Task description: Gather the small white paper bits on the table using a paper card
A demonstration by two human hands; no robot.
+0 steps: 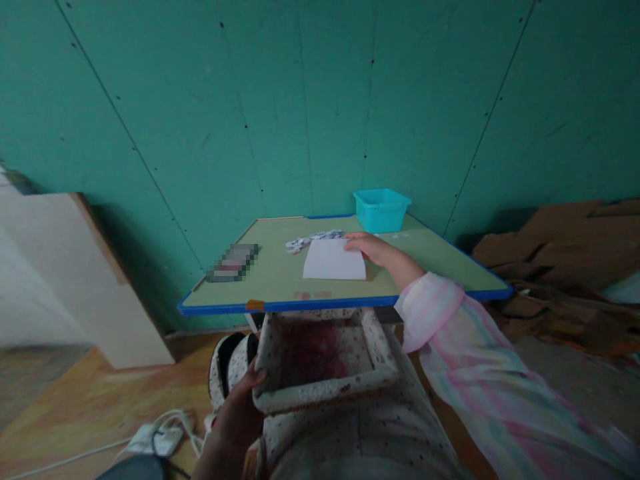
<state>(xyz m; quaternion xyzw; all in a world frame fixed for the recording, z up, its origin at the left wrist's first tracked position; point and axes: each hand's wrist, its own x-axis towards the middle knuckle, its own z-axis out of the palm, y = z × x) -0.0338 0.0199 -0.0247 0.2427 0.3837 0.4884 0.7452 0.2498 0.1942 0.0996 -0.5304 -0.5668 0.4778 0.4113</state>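
Note:
My left hand [241, 399] grips the left side of a shallow, pale speckled tray [325, 392], its thumb over the rim. The tray rests over my lap below the table's front edge, and reddish-pink stains mark its inside. Reaching over the table, my right hand [367, 247] holds a white sheet of paper [334, 260] by its upper right corner; the fingers behind it are partly hidden. Just beyond the paper lies a loose heap of small whitish flat pieces [313, 239], too small to make out singly.
A turquoise plastic basket [381, 212] stands at the table's back right. On the left lies a pixelated flat item [233, 263]. Blue tape edges the table [280, 290]. Flattened cardboard [555, 247] is piled right; a power strip [156, 440] with cables lies on the floor left.

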